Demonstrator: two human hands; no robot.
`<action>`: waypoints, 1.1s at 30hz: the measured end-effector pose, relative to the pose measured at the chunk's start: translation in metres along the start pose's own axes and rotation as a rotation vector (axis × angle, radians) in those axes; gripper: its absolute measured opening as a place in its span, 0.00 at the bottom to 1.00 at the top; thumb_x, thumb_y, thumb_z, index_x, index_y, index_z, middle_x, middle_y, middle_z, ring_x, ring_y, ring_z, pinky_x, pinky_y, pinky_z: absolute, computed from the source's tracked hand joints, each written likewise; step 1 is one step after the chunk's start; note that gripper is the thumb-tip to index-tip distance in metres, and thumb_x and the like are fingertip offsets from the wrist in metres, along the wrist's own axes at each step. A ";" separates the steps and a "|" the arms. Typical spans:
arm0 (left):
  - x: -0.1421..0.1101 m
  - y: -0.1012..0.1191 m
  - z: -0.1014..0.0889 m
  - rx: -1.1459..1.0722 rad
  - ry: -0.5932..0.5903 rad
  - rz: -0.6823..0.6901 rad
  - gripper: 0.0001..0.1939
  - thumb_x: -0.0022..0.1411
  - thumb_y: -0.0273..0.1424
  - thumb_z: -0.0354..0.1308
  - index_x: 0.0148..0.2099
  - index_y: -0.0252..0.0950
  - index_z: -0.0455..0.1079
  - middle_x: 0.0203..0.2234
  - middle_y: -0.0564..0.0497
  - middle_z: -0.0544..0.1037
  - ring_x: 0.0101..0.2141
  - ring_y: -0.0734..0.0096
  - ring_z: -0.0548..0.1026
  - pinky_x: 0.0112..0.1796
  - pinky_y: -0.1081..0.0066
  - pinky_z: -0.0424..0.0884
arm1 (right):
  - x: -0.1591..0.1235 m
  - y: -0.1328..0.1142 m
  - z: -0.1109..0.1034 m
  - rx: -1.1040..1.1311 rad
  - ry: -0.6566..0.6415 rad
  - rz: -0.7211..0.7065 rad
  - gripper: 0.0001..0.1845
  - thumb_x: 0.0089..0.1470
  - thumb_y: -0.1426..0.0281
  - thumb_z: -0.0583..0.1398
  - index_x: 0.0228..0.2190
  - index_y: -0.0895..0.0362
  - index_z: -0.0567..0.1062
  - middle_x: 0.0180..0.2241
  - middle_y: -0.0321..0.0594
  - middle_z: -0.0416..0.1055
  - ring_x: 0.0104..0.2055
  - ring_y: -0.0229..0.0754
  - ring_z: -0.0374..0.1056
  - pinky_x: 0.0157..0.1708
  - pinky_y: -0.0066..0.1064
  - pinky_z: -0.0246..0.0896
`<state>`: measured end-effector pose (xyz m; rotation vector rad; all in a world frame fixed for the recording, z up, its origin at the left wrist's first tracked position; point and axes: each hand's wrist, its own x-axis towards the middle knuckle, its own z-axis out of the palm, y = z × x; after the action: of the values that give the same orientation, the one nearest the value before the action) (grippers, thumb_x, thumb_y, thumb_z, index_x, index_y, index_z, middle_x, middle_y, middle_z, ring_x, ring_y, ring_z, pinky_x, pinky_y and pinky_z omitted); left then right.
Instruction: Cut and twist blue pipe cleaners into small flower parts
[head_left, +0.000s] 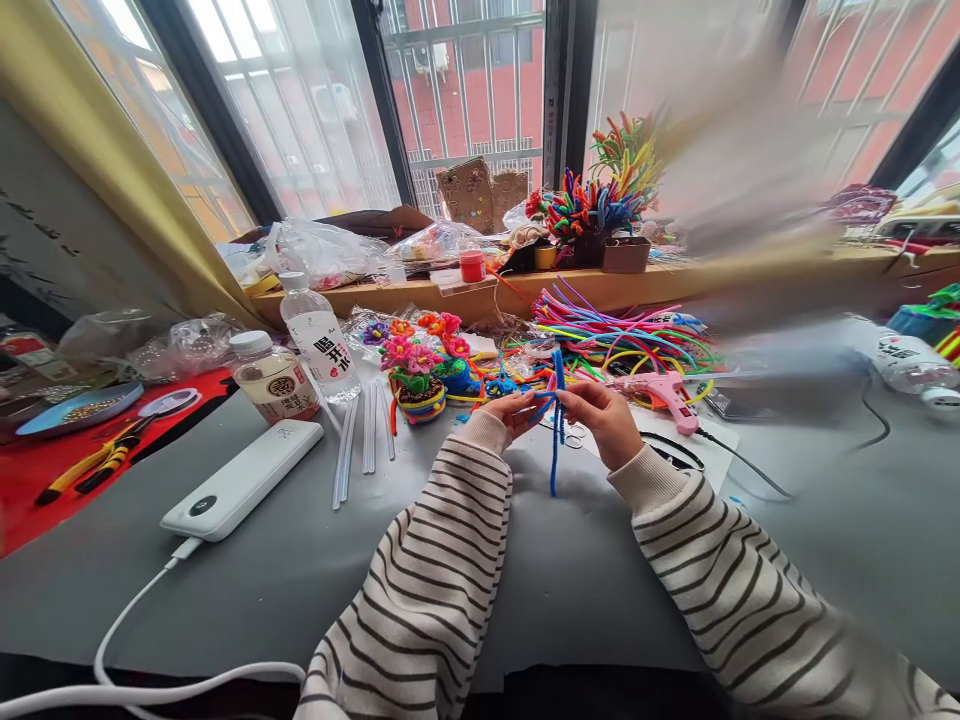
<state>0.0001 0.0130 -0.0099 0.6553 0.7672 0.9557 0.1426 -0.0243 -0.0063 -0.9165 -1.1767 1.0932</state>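
Note:
Blue pipe cleaners are crossed between my two hands, above the grey table cover. My left hand pinches the crossing from the left. From the other side my right hand grips it between thumb and fingers. One blue end sticks up above the fingers and a longer one hangs straight down. Behind my left hand stands a small pot of pipe-cleaner flowers. A pink glue gun lies just beyond my right hand, its cord trailing to the right.
A bundle of coloured pipe cleaners lies at the back. On the left are a white power bank, clear glue sticks, a water bottle, a jar and yellow-black pliers. The upper right is blurred.

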 end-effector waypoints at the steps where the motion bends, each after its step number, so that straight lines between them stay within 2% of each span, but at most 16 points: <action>1: -0.001 0.000 0.000 0.000 -0.001 0.006 0.04 0.46 0.20 0.53 0.28 0.29 0.67 0.26 0.47 0.73 0.31 0.73 0.71 0.36 0.74 0.68 | 0.000 0.000 0.000 0.012 0.006 -0.001 0.13 0.33 0.62 0.61 0.21 0.59 0.68 0.18 0.32 0.62 0.19 0.31 0.57 0.20 0.26 0.56; 8: -0.002 0.000 0.003 0.051 0.005 0.035 0.05 0.48 0.22 0.52 0.29 0.30 0.68 0.27 0.47 0.73 0.31 0.74 0.71 0.39 0.73 0.66 | 0.002 0.003 -0.001 0.027 -0.022 -0.007 0.12 0.35 0.64 0.60 0.22 0.59 0.68 0.17 0.32 0.62 0.18 0.30 0.58 0.20 0.25 0.55; 14: -0.002 0.004 0.005 0.111 -0.021 0.137 0.07 0.50 0.29 0.51 0.30 0.32 0.69 0.26 0.50 0.73 0.27 0.78 0.71 0.37 0.75 0.66 | 0.003 0.002 -0.002 -0.027 -0.050 0.036 0.14 0.33 0.62 0.60 0.21 0.59 0.68 0.16 0.32 0.62 0.17 0.31 0.57 0.18 0.25 0.54; 17: -0.004 0.001 0.009 0.223 -0.056 0.072 0.10 0.45 0.34 0.55 0.28 0.31 0.69 0.25 0.49 0.73 0.26 0.74 0.71 0.34 0.71 0.67 | 0.003 0.002 -0.003 -0.058 -0.068 0.041 0.14 0.33 0.61 0.60 0.21 0.59 0.68 0.15 0.31 0.61 0.17 0.30 0.57 0.17 0.25 0.54; 20: -0.003 -0.005 0.010 0.314 -0.093 0.037 0.13 0.39 0.34 0.60 0.27 0.30 0.69 0.22 0.48 0.73 0.25 0.72 0.71 0.33 0.69 0.67 | 0.002 0.004 -0.005 -0.149 -0.113 0.048 0.14 0.33 0.61 0.60 0.21 0.59 0.68 0.14 0.32 0.62 0.16 0.30 0.56 0.16 0.25 0.53; 26: 0.002 -0.011 0.006 0.300 -0.027 0.066 0.12 0.35 0.30 0.62 0.26 0.30 0.69 0.22 0.50 0.73 0.24 0.75 0.71 0.33 0.72 0.66 | 0.000 0.004 -0.006 -0.382 -0.119 -0.056 0.16 0.36 0.58 0.57 0.22 0.59 0.71 0.18 0.37 0.66 0.17 0.33 0.58 0.17 0.26 0.54; 33: 0.004 -0.010 0.005 0.265 0.061 0.055 0.10 0.34 0.29 0.63 0.23 0.31 0.68 0.18 0.52 0.72 0.21 0.79 0.70 0.29 0.76 0.65 | 0.000 -0.001 -0.006 -0.601 -0.115 -0.191 0.15 0.36 0.58 0.57 0.20 0.58 0.72 0.20 0.39 0.68 0.20 0.36 0.61 0.20 0.28 0.56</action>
<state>0.0107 0.0115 -0.0160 0.8841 0.9437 0.9358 0.1491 -0.0249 -0.0063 -1.1738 -1.6981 0.6462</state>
